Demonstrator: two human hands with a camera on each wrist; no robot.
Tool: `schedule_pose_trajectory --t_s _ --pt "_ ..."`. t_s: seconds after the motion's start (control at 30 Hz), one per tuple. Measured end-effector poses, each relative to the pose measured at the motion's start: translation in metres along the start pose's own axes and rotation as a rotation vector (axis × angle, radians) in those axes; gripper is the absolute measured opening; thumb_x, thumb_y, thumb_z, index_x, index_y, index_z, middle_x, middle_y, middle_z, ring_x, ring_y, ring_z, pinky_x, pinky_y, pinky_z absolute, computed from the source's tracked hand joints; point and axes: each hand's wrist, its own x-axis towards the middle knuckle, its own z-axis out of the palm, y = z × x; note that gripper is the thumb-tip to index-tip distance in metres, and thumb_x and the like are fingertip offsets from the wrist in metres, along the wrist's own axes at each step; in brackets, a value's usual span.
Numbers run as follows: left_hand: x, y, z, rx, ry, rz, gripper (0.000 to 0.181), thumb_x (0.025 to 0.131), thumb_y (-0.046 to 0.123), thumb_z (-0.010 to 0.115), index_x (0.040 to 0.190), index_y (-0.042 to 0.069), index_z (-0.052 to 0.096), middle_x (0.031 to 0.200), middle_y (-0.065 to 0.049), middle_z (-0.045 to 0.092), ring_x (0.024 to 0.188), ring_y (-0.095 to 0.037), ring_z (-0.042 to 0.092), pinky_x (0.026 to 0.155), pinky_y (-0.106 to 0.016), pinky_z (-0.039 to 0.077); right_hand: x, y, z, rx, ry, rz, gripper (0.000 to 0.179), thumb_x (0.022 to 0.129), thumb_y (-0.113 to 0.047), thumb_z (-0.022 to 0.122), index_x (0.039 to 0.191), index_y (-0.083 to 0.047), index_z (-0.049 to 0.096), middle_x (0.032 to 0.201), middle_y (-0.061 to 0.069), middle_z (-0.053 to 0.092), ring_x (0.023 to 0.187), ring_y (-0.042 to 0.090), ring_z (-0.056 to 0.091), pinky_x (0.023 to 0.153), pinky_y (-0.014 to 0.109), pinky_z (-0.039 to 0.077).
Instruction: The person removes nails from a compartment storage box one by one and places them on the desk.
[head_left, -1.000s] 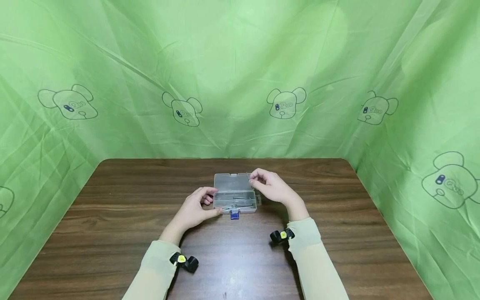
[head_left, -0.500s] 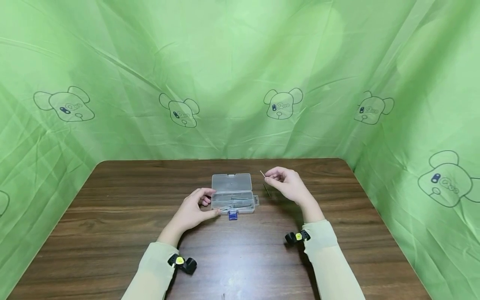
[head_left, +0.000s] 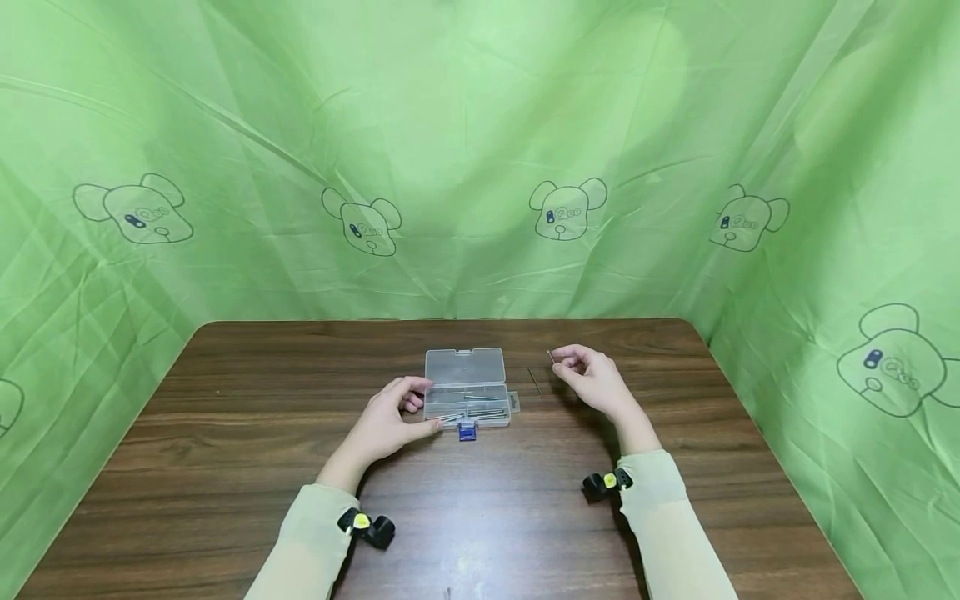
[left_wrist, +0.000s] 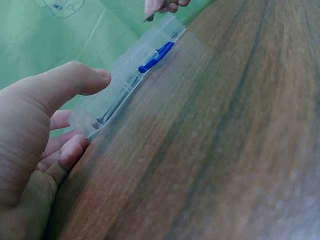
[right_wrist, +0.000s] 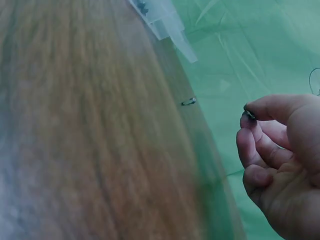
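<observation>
A clear plastic compartment box (head_left: 465,367) stands with its lid folded back and its blue latch (head_left: 467,432) hanging at the front. Inside its compartments lie several thin metal nails (head_left: 486,412). My left hand (head_left: 386,421) holds the box's left end, thumb at the front corner and fingers along the side. To the right of the box, my right hand (head_left: 596,382) pinches one nail (right_wrist: 250,114) between thumb and index finger, just above the table. Another nail (head_left: 535,381) lies on the table between the box and this hand.
The dark wood-grain table (head_left: 480,517) carries the box near its far edge. A green curtain (head_left: 465,167) with printed bear outlines surrounds the back and sides. A clear hanging tab (head_left: 514,402) sticks out from the box's right side.
My right hand has moved right from the box's lid with a nail in its fingers, uncovering the nail on the table, and has lowered slightly. The left hand has stayed at the box.
</observation>
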Motion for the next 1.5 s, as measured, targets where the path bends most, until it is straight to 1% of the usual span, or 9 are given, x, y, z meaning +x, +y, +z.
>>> schedule_pose_trajectory --t_s 0.1,0.3,0.53,0.73,0.9,1.13,1.33,1.5 --pt "0.0 0.001 0.0 0.002 0.0 0.003 0.068 0.081 0.032 0.1 0.139 0.014 0.07 0.115 0.001 0.069 0.099 -0.014 0.065 0.09 -0.032 0.056 -0.001 0.004 0.001 -0.02 -0.005 0.004 0.025 0.101 -0.017 0.077 0.123 -0.006 0.077 0.096 0.002 0.074 0.082 0.015 0.067 0.072 0.027 0.051" --pt "-0.001 0.002 0.0 0.0 0.003 0.008 0.067 0.081 0.03 0.1 0.139 0.012 0.07 0.116 -0.001 0.069 0.099 -0.015 0.065 0.09 -0.032 0.057 -0.002 0.012 0.004 -0.081 -0.029 -0.003 0.022 0.101 -0.019 0.077 0.119 -0.008 0.078 0.093 -0.001 0.074 0.081 0.011 0.066 0.072 0.028 0.051" --pt "0.0 0.0 -0.001 -0.002 -0.002 0.015 0.068 0.081 0.03 0.1 0.139 0.013 0.07 0.117 -0.002 0.069 0.099 -0.015 0.065 0.089 -0.032 0.057 -0.001 0.015 0.01 -0.098 -0.044 0.002 0.018 0.099 -0.016 0.077 0.115 -0.007 0.079 0.089 -0.002 0.073 0.076 0.012 0.065 0.069 0.028 0.05" --pt "0.002 -0.002 0.0 -0.017 -0.004 0.003 0.068 0.081 0.03 0.1 0.139 0.014 0.07 0.12 -0.002 0.069 0.1 -0.015 0.065 0.09 -0.033 0.057 0.0 0.018 0.017 -0.131 -0.03 -0.006 0.014 0.098 -0.015 0.079 0.109 -0.006 0.08 0.084 -0.003 0.071 0.071 0.01 0.062 0.066 0.027 0.05" --pt "0.001 -0.001 0.0 -0.019 -0.005 0.0 0.068 0.081 0.032 0.1 0.139 0.015 0.07 0.12 -0.002 0.07 0.1 -0.016 0.065 0.09 -0.034 0.057 0.0 0.017 0.02 -0.144 0.0 0.004 0.013 0.095 -0.015 0.08 0.105 -0.007 0.08 0.082 -0.004 0.071 0.07 0.01 0.063 0.067 0.028 0.051" --pt "0.001 -0.001 0.0 -0.008 0.002 0.014 0.068 0.081 0.03 0.1 0.139 0.013 0.069 0.124 -0.001 0.07 0.1 -0.015 0.065 0.09 -0.032 0.056 0.0 0.017 0.02 -0.139 0.012 0.009 0.012 0.094 -0.016 0.08 0.103 -0.007 0.08 0.082 -0.003 0.073 0.071 0.01 0.064 0.068 0.028 0.053" --pt "0.002 -0.001 0.0 -0.002 0.004 0.018 0.068 0.081 0.03 0.1 0.139 0.013 0.069 0.122 -0.001 0.07 0.099 -0.015 0.065 0.09 -0.032 0.057 -0.001 0.015 0.021 -0.136 0.015 0.013 0.013 0.092 -0.016 0.081 0.102 -0.007 0.081 0.082 -0.003 0.073 0.071 0.01 0.066 0.07 0.029 0.053" --pt "0.002 -0.002 0.0 -0.002 0.001 0.015 0.068 0.081 0.031 0.1 0.139 0.013 0.07 0.121 -0.001 0.07 0.099 -0.015 0.065 0.089 -0.032 0.057 -0.001 0.016 0.02 -0.143 0.018 0.009 0.013 0.093 -0.017 0.08 0.102 -0.008 0.081 0.082 -0.004 0.073 0.071 0.009 0.065 0.07 0.028 0.053"
